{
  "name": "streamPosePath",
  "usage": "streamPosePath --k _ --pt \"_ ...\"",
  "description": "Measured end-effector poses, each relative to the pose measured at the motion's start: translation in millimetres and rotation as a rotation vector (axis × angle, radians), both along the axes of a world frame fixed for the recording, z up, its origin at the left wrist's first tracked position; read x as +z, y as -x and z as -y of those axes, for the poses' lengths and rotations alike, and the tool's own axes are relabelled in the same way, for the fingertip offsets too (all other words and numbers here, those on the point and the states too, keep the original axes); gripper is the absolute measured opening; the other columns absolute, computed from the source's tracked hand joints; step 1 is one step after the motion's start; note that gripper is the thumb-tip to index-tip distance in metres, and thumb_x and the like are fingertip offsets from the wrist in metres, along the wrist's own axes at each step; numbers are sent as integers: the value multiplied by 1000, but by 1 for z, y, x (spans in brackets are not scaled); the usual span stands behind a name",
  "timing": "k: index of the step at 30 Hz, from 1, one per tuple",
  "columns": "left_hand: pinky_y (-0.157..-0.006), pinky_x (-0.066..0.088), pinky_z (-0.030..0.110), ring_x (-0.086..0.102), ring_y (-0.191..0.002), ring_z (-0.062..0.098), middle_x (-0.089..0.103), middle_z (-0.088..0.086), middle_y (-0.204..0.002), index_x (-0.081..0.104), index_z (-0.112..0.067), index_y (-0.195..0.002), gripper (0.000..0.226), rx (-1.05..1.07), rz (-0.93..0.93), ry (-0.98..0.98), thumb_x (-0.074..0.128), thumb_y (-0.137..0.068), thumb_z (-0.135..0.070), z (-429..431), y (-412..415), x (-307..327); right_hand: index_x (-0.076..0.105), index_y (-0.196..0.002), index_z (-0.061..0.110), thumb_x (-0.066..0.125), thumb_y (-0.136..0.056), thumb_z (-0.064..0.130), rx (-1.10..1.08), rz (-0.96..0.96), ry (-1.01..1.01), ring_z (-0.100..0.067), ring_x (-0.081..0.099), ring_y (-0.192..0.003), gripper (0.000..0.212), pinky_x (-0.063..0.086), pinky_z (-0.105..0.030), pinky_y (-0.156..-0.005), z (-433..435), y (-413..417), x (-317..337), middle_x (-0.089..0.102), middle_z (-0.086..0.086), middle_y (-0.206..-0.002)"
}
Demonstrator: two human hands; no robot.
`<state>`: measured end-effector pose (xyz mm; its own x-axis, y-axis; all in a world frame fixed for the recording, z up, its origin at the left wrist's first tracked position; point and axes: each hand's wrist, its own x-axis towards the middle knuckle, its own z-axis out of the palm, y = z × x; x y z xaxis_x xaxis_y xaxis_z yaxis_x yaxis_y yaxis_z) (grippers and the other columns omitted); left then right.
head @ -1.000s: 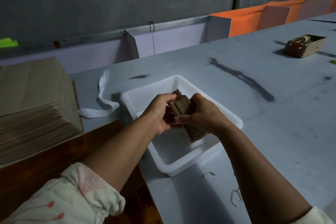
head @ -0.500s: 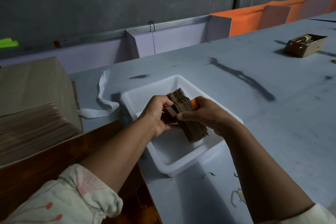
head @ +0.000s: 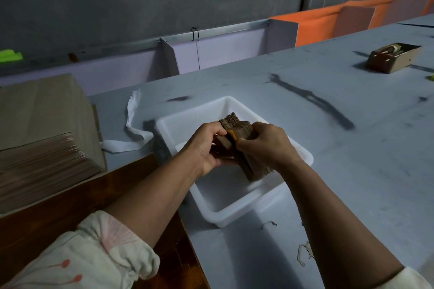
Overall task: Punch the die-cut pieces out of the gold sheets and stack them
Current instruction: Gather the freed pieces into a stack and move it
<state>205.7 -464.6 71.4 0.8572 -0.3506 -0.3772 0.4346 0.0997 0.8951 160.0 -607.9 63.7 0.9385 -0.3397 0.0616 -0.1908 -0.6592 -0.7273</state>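
A thick bundle of brown-gold die-cut pieces (head: 254, 169) is held above the white tray (head: 237, 211). My left hand (head: 206, 145) grips the bundle's left side, thumb on top. My right hand (head: 265, 145) curls over its right side, fingers wrapped round the pieces. The bundle's upper end (head: 231, 119) fans out beyond my fingers. A tall stack of gold sheets (head: 40, 164) lies at the far left, partly under a brown cover sheet (head: 42, 103).
The grey table (head: 352, 148) carries a small cardboard box with a tape roll (head: 392, 57) at the far right, a white strip (head: 131, 129) left of the tray, and paper scraps (head: 304, 253) near the front. A brown wooden surface (head: 58, 199) lies lower left.
The bundle has turned a little in my hands and my right hand has shifted up over its top. The tray and sheet stack have not moved.
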Motion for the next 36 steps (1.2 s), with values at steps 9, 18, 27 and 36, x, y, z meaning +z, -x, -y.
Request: streamPosePath --k 9,18,27,36 --pt "-66 58 55 64 -96 42 61 21 -103 64 1 -99 28 -25 -86 37 60 -82 -20 -2 3 21 65 -71 15 67 -76 38 -110 137 -68 -11 57 -63 23 40 -23 -51 2 4 -1 62 1 -63" --pt "-56 61 35 69 -65 23 69 9 -58 67 -4 -71 32 -75 -119 -127 49 -77 22 2 3 5 63 -66 16 67 -75 39 -108 160 -68 -11 55 -56 25 39 -24 -49 0 7 -2 59 2 -58" --pt "-55 58 35 71 -65 27 71 14 -77 67 -1 -77 26 -45 -175 -65 56 -72 22 -4 -2 3 71 -76 15 55 -58 46 -167 177 -368 -20 67 -65 39 57 -33 -56 3 8 3 70 -2 -68" --pt "-52 57 27 52 -73 18 56 15 -92 63 -3 -83 17 -28 -210 -45 68 -75 11 -13 -13 11 67 -79 11 63 -73 32 -203 173 -691 -23 56 -69 23 45 -36 -62 8 8 8 61 -8 -75"
